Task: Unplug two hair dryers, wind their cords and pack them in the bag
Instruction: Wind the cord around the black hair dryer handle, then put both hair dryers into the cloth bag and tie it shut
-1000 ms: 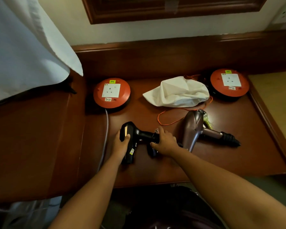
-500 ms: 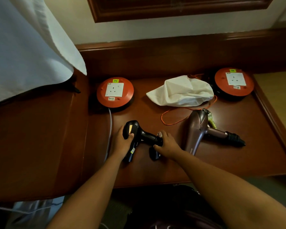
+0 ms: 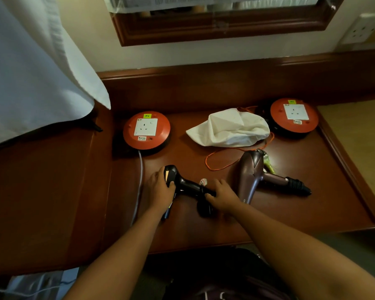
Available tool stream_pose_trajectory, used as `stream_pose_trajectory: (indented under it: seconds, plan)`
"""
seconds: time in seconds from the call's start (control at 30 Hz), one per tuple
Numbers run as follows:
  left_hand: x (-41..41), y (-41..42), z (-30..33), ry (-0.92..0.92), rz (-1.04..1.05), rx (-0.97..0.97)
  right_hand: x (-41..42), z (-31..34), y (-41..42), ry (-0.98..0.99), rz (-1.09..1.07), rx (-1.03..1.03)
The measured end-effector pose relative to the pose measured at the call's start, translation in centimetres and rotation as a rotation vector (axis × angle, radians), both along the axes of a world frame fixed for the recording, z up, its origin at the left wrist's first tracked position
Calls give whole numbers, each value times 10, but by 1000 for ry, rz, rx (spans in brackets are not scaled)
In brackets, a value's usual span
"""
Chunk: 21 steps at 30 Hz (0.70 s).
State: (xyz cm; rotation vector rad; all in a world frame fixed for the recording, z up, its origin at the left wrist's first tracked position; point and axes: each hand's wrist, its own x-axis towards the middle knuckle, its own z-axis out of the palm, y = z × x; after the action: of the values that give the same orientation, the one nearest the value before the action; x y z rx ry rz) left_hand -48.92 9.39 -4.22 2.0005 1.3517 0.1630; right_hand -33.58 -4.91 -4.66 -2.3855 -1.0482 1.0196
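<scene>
The black hair dryer (image 3: pixel 183 185) lies on the wooden surface (image 3: pixel 301 213) between both hands. The left hand (image 3: pixel 160 190) has its fingers curled round the dryer's head, while the right hand (image 3: pixel 222 194) grips the handle end, fingers folded over its wound cord. The brown hair dryer (image 3: pixel 250 175) lies just beside the right hand, and the white bag (image 3: pixel 230 128) sits farther back.

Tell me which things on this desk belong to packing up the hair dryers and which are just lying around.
Part of the job:
black hair dryer, held by the left hand and right hand
purple hair dryer
white drawstring bag

Lying about:
two orange socket reels, both sockets empty
white cloth
wall socket
</scene>
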Motion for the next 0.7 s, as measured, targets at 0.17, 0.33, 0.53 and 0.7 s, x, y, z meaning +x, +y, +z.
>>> stream_pose_trajectory:
  seconds: [0.17,0.33,0.53,0.7]
  plan:
    - [22,-4,14,70,-29,53,19,20,-6,-53,-58,84]
    - [69,-11,27,37,-118,98,61,47,-14,-132,-113,166]
    - [155,-30,43,-77,-252,14,145,62,-28,-185,-147,252]
    - [235,-46,36,-105,-318,-32,226,55,-30,-193,-196,226]
